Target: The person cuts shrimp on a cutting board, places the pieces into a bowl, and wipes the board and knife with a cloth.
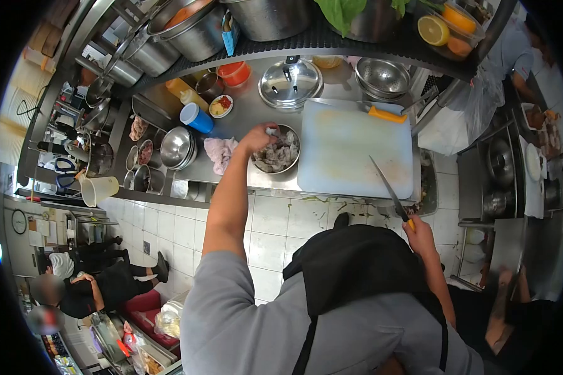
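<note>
At the left side of a steel bowl [278,164] my left hand [258,137] has its fingers bent over the rim, at some greyish pieces that look like raw shrimp [283,150]. Whether the fingers grip a piece is too small to tell for certain, but a pale bit shows at the fingertips. My right hand [420,235] is wrapped round the yellow handle of a long knife [388,186], whose blade points up and left over the right part of the white cutting board [356,147]. The board lies directly right of the bowl.
A pink cloth [220,154] and stacked steel bowls [176,147] lie left. Behind are a lid [290,82], a blue-lidded container [196,117] and a colander [383,76]. A yellow-handled tool [388,115] rests on the board's back edge. A shelf [294,51] overhangs. Other people stand at left and right.
</note>
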A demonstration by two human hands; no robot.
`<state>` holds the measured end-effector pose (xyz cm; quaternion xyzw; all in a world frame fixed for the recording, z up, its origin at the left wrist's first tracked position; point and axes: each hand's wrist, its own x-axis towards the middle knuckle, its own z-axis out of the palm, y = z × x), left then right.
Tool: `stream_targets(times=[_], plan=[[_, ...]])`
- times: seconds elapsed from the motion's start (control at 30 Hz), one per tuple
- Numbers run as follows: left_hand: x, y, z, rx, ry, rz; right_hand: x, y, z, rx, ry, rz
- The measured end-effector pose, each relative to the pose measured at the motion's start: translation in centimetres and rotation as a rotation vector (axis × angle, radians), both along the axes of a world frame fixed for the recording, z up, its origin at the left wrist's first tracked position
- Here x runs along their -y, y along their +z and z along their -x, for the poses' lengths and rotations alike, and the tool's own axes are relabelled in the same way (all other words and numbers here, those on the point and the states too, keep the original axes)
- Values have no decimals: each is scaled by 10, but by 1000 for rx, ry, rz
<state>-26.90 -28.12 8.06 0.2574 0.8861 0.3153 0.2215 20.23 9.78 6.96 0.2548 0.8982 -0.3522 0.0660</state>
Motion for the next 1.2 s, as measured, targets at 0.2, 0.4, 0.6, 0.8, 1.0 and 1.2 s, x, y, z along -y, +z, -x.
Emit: stream_targets(times=[0.2, 0.4, 0.6, 0.8, 1.0, 1.2], plan=[[11, 38, -9, 328, 185, -394, 0, -1, 2, -4, 4, 9], [15, 39, -13, 151, -28, -27, 1, 0, 7, -45, 32, -24], [14, 26, -27, -123, -4, 260, 0, 2, 11, -34, 57, -19], [3, 12, -63, -551, 146, 150, -3, 2, 3, -34, 26, -40], [-21, -40, -125, -328, 365, -330, -9, 5, -13, 19, -49, -2], [-32, -4, -185, -660, 344, -335, -31, -19, -31, -60, -135, 282]])
